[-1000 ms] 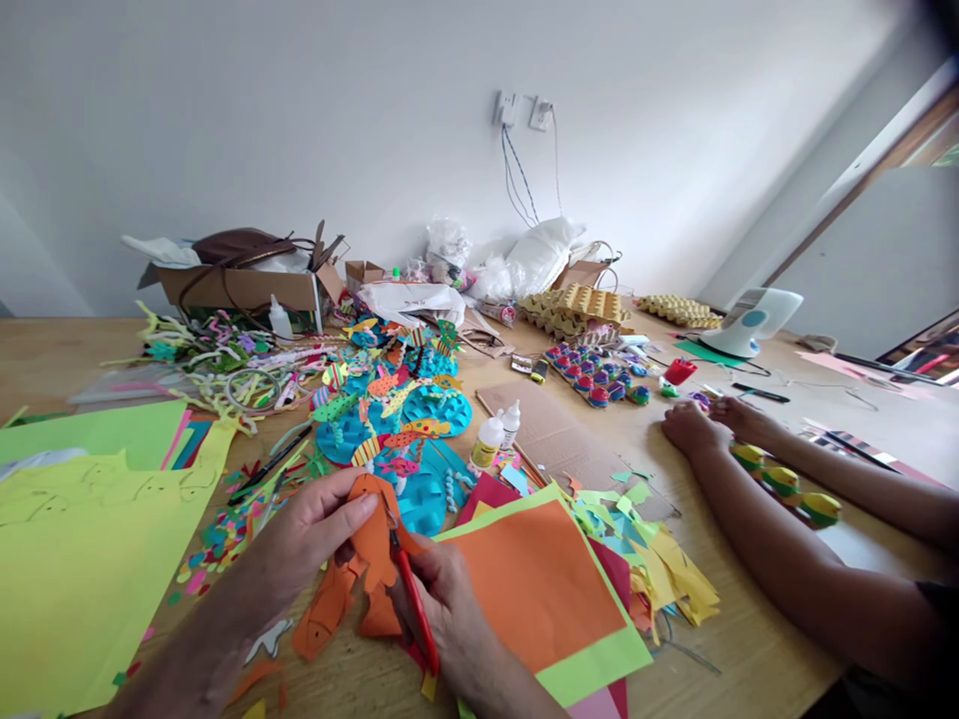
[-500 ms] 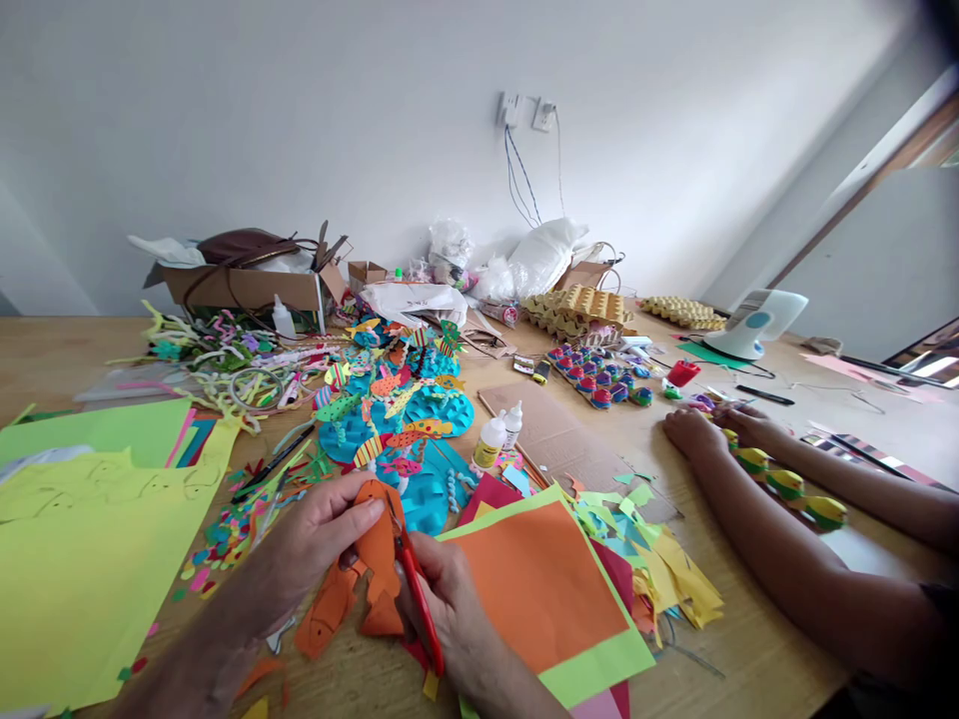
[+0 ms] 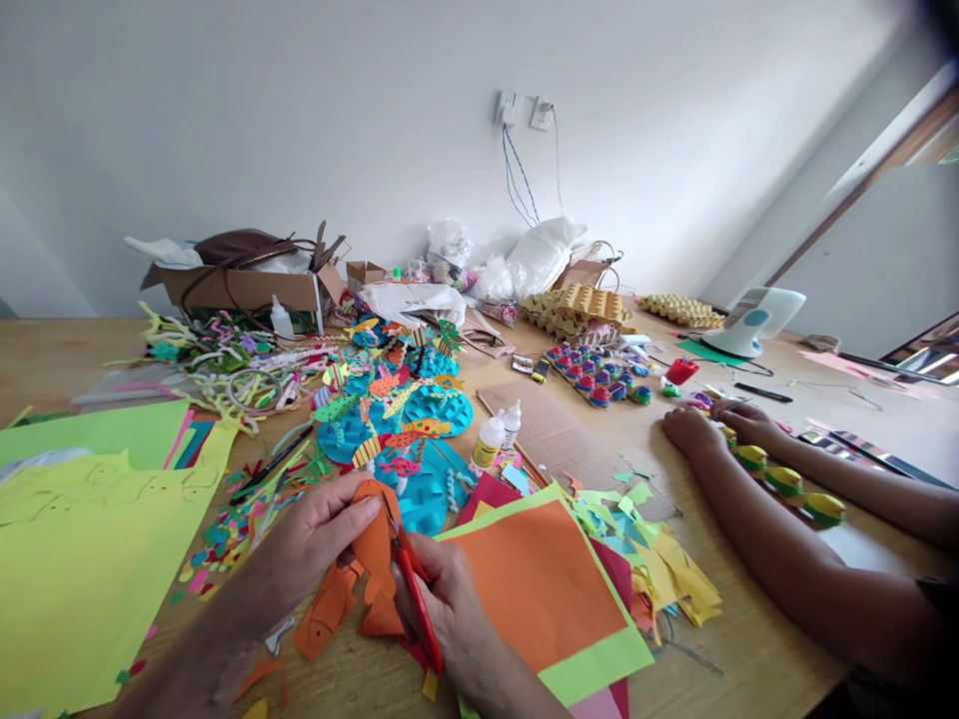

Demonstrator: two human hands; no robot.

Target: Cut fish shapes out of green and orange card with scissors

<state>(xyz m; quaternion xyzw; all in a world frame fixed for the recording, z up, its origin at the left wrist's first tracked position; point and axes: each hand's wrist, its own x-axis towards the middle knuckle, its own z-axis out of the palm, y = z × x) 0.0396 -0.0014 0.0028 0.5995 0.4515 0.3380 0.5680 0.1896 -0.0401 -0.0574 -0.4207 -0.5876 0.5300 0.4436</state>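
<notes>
My left hand [image 3: 319, 529] pinches a piece of orange paper [image 3: 373, 549] between thumb and fingers; a fish-like outline is partly cut in it. My right hand [image 3: 450, 589] is closed round the red handles of scissors [image 3: 417, 589], whose blades lie at the paper's right edge. Just below, another orange paper fish [image 3: 324, 614] with a drawn eye rests on the table. Beyond my hands stand blue painted bases [image 3: 427, 484] carrying several colourful paper fish [image 3: 427, 427]. To the right of my right hand lies a stack topped by an orange sheet [image 3: 546, 584].
Yellow sheets [image 3: 82, 579] with drawn outlines lie at left. Glue bottles [image 3: 488, 439], paper scraps [image 3: 674, 579] and painted egg-carton pieces [image 3: 591, 374] are spread across the table [image 3: 749, 639]. At right another person's hands [image 3: 693, 431] work on a yellow-green egg-carton strip [image 3: 783, 481].
The orange paper and scissors have barely shifted in my hands. The other person's farther hand has moved slightly. The whole view has drifted a little.
</notes>
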